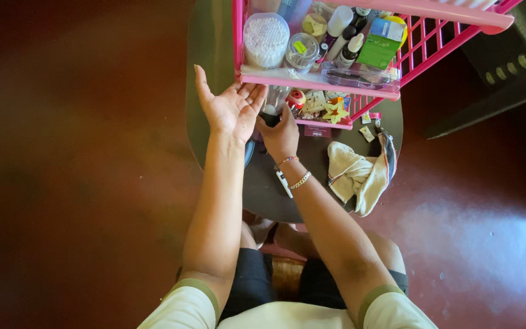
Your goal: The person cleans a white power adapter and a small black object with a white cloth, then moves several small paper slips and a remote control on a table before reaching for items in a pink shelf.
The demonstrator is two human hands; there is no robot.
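My left hand [231, 109] is held palm up and open, fingers spread, beside the pink rack [318, 82]. My right hand [280, 135], with bracelets at the wrist, is closed around a small dark-capped bottle [269, 116] right next to the left palm's fingertips. Most of the bottle is hidden by my fingers. Both hands hover over a small dark round table [275, 195], just in front of the rack's lower shelf.
The pink rack's upper shelf holds a tub of cotton swabs [265, 38], a clear jar [301, 52], dropper bottles and a green box [378, 50]. A crumpled towel [360, 173] lies on the table's right. Dark red floor surrounds it; a black object [494, 73] stands at right.
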